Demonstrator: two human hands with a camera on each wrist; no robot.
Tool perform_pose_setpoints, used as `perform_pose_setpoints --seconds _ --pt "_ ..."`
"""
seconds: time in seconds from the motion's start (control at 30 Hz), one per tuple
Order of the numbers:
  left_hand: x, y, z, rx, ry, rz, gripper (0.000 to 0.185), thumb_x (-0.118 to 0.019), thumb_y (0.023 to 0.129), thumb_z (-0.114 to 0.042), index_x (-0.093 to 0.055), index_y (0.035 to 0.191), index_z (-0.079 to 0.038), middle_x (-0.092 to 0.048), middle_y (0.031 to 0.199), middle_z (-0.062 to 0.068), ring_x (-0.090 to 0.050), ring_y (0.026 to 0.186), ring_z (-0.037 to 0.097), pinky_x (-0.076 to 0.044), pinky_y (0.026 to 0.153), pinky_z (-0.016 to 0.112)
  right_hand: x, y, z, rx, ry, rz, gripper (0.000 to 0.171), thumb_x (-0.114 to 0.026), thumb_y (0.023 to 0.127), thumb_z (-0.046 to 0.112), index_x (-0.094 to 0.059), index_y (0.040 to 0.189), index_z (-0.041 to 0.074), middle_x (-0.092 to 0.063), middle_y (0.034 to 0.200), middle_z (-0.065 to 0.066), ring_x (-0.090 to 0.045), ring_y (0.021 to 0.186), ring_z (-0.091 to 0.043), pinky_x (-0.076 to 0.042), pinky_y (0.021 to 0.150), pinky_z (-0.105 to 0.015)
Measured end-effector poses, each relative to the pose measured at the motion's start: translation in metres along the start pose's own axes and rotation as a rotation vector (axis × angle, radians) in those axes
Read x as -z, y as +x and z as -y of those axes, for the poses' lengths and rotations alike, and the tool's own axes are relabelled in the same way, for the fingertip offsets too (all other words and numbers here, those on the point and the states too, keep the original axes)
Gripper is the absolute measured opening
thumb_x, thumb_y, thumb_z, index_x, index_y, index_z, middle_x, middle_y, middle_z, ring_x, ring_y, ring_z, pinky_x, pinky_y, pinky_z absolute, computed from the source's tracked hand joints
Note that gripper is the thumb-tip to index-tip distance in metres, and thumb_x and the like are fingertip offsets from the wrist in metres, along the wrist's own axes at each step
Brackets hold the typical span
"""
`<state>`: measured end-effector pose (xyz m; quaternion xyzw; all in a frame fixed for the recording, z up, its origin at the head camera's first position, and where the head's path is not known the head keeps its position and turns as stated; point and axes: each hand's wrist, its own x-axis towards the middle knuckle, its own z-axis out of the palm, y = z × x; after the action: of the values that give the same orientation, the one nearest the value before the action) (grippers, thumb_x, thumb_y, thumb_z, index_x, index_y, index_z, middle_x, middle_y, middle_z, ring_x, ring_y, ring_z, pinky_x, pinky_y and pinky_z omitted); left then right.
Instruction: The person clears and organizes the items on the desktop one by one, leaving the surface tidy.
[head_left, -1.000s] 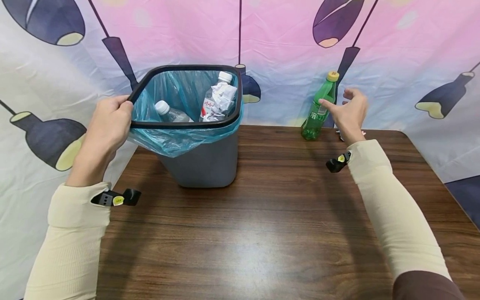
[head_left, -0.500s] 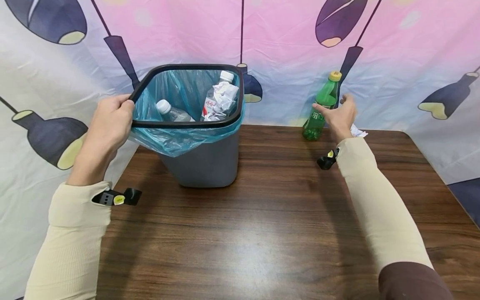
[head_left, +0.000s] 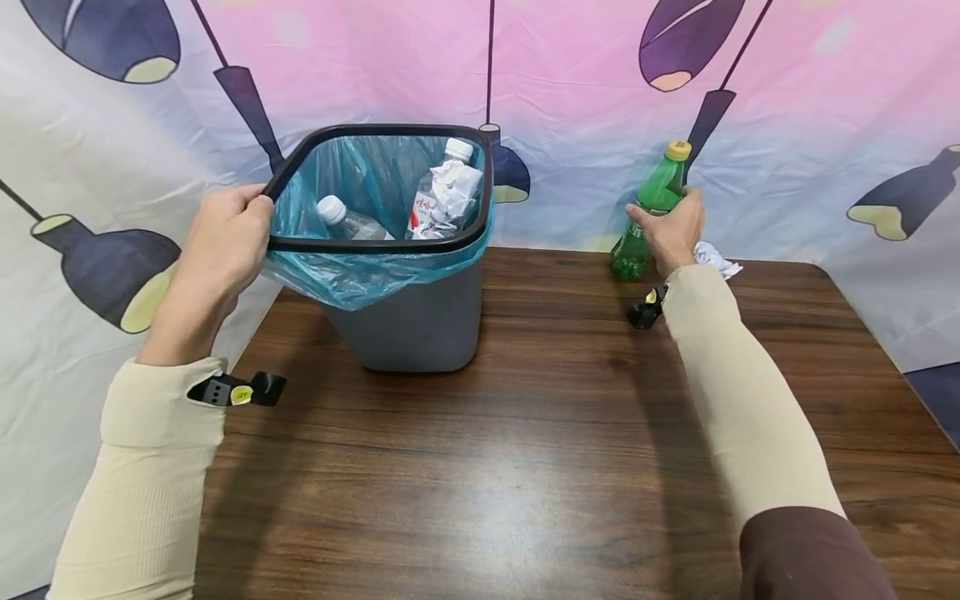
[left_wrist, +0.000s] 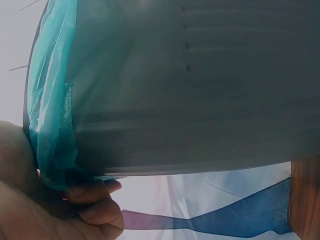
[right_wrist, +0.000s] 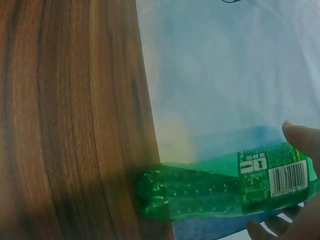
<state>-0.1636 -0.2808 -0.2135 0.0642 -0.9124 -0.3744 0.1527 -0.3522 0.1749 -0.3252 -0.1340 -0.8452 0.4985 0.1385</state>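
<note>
My left hand (head_left: 228, 237) grips the near left corner of a grey trash bin (head_left: 412, 329), pinching its black rim (head_left: 375, 245) and the blue bag that lines it. In the left wrist view, fingertips (left_wrist: 97, 210) curl under the bag's edge (left_wrist: 52, 100). At the back right, a green plastic bottle (head_left: 660, 196) with a yellow cap leans on the backdrop. My right hand (head_left: 677, 229) is around its middle, with the thumb to one side and the fingers to the other. In the right wrist view, the thumb tip (right_wrist: 290, 126) stands off the green bottle (right_wrist: 200, 195).
Inside the bin lie a clear bottle (head_left: 356, 225), another white-capped bottle (head_left: 422, 208) and crumpled paper (head_left: 455, 190). A crumpled white paper (head_left: 716, 260) lies behind my right wrist. The brown wooden table (head_left: 510, 450) ends at a printed cloth backdrop (head_left: 570, 125).
My right hand has moved left and in around the green bottle, bringing the crumpled paper behind it into sight. The bottle stands in the same place. My left hand keeps its hold on the bin.
</note>
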Motion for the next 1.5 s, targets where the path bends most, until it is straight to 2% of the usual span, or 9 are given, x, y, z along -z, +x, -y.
perform_pose_setpoints --seconds 0.23,0.4,0.57,0.77,0.9,1.13,1.3,1.4,1.5 --pt "0.0 -0.001 -0.002 -0.001 -0.001 0.003 0.053 -0.026 0.105 -0.024 -0.06 0.136 0.001 -0.05 0.101 0.018 -0.043 0.095 0.024 -0.032 0.075 0.032 0.002 0.001 0.003 0.011 -0.05 -0.008 0.079 -0.073 0.092 0.032 -0.03 0.154 0.009 -0.042 0.15 -0.013 -0.042 0.137 -0.025 -0.033 0.114 -0.037" --pt "-0.001 0.0 -0.003 -0.01 -0.002 0.007 0.053 -0.026 0.105 -0.024 -0.06 0.136 0.001 -0.051 0.099 0.017 -0.043 0.094 0.024 -0.032 0.075 0.031 0.009 -0.001 0.003 0.02 -0.052 -0.002 0.077 -0.072 0.093 0.033 -0.03 0.154 0.01 -0.043 0.15 -0.014 -0.044 0.136 -0.027 -0.034 0.113 -0.04" --pt "-0.001 0.001 -0.003 -0.014 0.007 0.009 0.053 -0.026 0.105 -0.024 -0.061 0.136 0.001 -0.05 0.095 0.015 -0.043 0.092 0.024 -0.032 0.074 0.032 0.017 0.0 0.008 0.068 -0.061 -0.02 0.074 -0.072 0.093 0.034 -0.035 0.152 0.009 -0.048 0.145 -0.015 -0.049 0.131 -0.029 -0.039 0.109 -0.042" --pt "0.0 0.0 -0.003 -0.009 0.016 0.012 0.053 -0.025 0.105 -0.025 -0.06 0.135 0.001 -0.049 0.097 0.017 -0.043 0.091 0.025 -0.032 0.073 0.033 0.027 -0.004 0.025 0.132 -0.054 -0.009 0.075 -0.069 0.094 0.04 -0.033 0.154 0.013 -0.051 0.143 -0.013 -0.055 0.123 -0.026 -0.045 0.103 -0.038" --pt "0.0 0.0 -0.002 -0.012 0.021 0.012 0.052 -0.025 0.105 -0.024 -0.061 0.131 0.002 -0.046 0.089 0.015 -0.042 0.086 0.026 -0.032 0.069 0.033 0.035 -0.009 0.04 0.17 -0.016 -0.012 0.075 -0.07 0.093 0.041 -0.035 0.153 0.015 -0.052 0.143 -0.011 -0.055 0.122 -0.022 -0.047 0.101 -0.035" --pt "0.0 -0.002 -0.001 -0.008 0.002 0.02 0.052 -0.023 0.106 -0.025 -0.059 0.128 0.004 -0.044 0.093 0.017 -0.041 0.088 0.026 -0.032 0.071 0.034 0.046 -0.017 0.069 0.216 0.028 -0.058 0.075 -0.076 0.088 0.043 -0.042 0.148 0.015 -0.049 0.144 -0.006 -0.048 0.125 -0.016 -0.04 0.104 -0.027" --pt "0.0 -0.003 0.0 -0.014 0.014 0.013 0.05 -0.023 0.106 -0.026 -0.06 0.124 0.004 -0.044 0.089 0.015 -0.041 0.086 0.026 -0.032 0.068 0.033 0.049 -0.028 0.082 0.289 0.061 -0.086 0.073 -0.079 0.085 0.046 -0.047 0.143 0.014 -0.053 0.128 0.002 -0.049 0.111 -0.008 -0.04 0.095 -0.024" --pt "0.0 -0.003 0.0 -0.02 0.017 0.008 0.05 -0.024 0.106 -0.025 -0.06 0.123 0.004 -0.044 0.087 0.015 -0.042 0.085 0.025 -0.032 0.067 0.033 0.051 -0.037 0.091 0.363 0.127 -0.091 0.069 -0.08 0.084 0.043 -0.05 0.139 0.013 -0.054 0.115 0.005 -0.051 0.096 -0.006 -0.04 0.085 -0.024" --pt "0.0 -0.003 0.0 -0.024 0.014 0.005 0.05 -0.024 0.106 -0.025 -0.061 0.122 0.004 -0.045 0.087 0.015 -0.042 0.084 0.025 -0.033 0.067 0.033 0.052 -0.046 0.101 0.427 0.201 -0.097 0.065 -0.082 0.084 0.038 -0.052 0.136 0.013 -0.056 0.109 0.006 -0.052 0.088 -0.007 -0.04 0.08 -0.023"
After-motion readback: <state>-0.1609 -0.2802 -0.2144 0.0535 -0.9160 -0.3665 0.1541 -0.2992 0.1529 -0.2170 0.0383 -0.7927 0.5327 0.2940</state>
